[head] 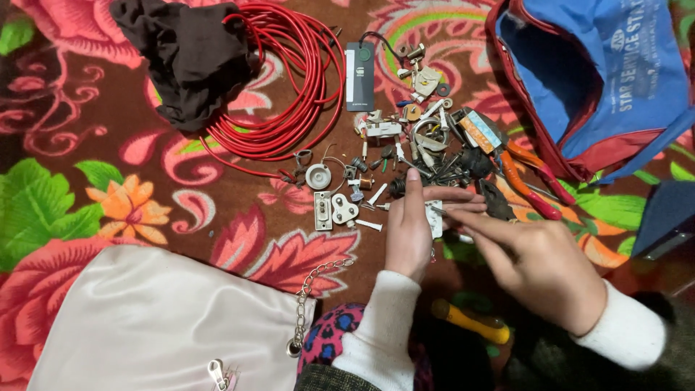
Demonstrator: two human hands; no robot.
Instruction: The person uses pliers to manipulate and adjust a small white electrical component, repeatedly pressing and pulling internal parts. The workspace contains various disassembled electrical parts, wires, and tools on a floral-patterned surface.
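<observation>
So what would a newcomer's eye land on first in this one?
Probably the coil of red cable at top centre on the flowered cloth. Next, the scatter of small parts in the middle, where the left hand and right hand meet over a small white piece.
</observation>
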